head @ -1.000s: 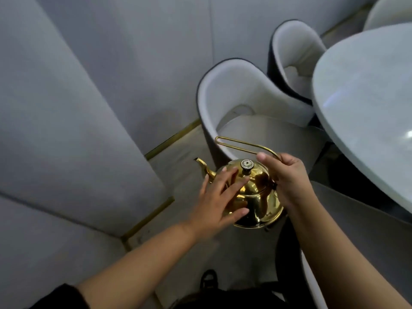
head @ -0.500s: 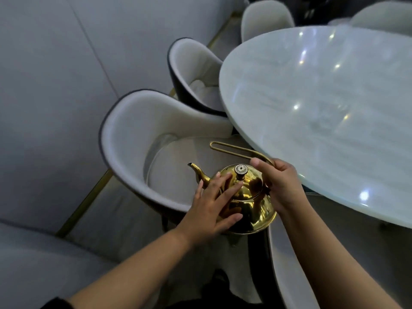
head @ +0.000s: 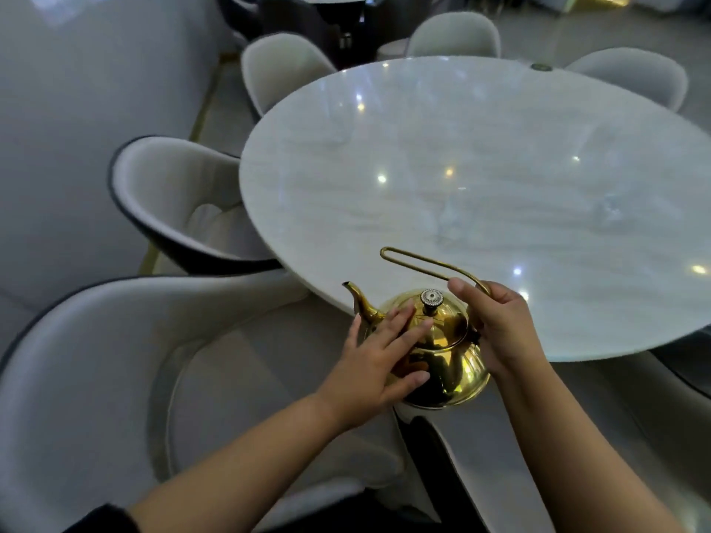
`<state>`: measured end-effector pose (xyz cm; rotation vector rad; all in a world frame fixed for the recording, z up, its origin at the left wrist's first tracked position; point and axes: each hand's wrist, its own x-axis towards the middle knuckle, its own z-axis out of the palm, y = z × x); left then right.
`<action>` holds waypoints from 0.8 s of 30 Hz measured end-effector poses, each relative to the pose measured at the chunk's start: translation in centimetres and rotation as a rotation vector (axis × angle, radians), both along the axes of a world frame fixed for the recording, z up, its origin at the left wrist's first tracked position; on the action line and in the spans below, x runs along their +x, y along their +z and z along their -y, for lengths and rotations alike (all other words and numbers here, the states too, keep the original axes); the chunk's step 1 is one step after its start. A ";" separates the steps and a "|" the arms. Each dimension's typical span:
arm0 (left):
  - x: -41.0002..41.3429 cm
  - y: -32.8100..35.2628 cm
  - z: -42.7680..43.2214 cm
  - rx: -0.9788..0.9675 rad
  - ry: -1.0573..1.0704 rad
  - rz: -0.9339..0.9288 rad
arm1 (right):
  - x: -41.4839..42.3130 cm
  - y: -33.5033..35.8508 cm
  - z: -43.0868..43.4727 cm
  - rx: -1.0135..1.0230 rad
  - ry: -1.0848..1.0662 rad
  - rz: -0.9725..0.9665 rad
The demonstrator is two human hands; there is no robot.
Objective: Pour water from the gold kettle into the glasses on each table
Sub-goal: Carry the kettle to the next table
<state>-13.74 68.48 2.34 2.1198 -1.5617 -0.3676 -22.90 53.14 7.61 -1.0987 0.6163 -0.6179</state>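
Since the earlier frames the view has swung off the wall and onto the table point(head: 481, 155), which now fills the upper right of the picture. The gold kettle point(head: 450, 363), previously seen against a chair seat, now overlaps the table's near rim.

Table: large, oval, pale marbled top, glossy with light reflections. One small round dark item point(head: 541, 66) sits at its far rim, too small to identify.

Chairs: pale upholstered shells with dark backs ring the table. The largest chair point(head: 115, 359) stands at the table's near left corner. A second chair point(head: 165, 194) stands against the table's left edge.

Gold kettle: held upright in the air at the table's near rim, not resting on it. Its spout point(head: 359, 300) points left along that rim, and its wire handle point(head: 415, 261) loops out over the table top.

Left hand point(head: 373, 371): laid flat on the spout side of the kettle body, fingers point(head: 400, 321) straight and slightly spread, thumb lower against the belly.

Right hand point(head: 500, 332): at the kettle's side nearest the table's right end, fingers curled round the rear of the wire handle, gripping it.

Lid knob point(head: 431, 298): small, silver-topped, standing between the two hands.
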 end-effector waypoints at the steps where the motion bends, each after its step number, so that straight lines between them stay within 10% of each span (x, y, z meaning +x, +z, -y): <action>1: 0.8 0.1 1.1 0.012 -0.038 0.008 | 0.2 0.1 0.6 0.001 -0.052 0.003; 24: 5.8 1.5 24.2 0.104 -0.388 -0.025 | 3.0 2.6 19.4 -0.217 -0.388 -0.210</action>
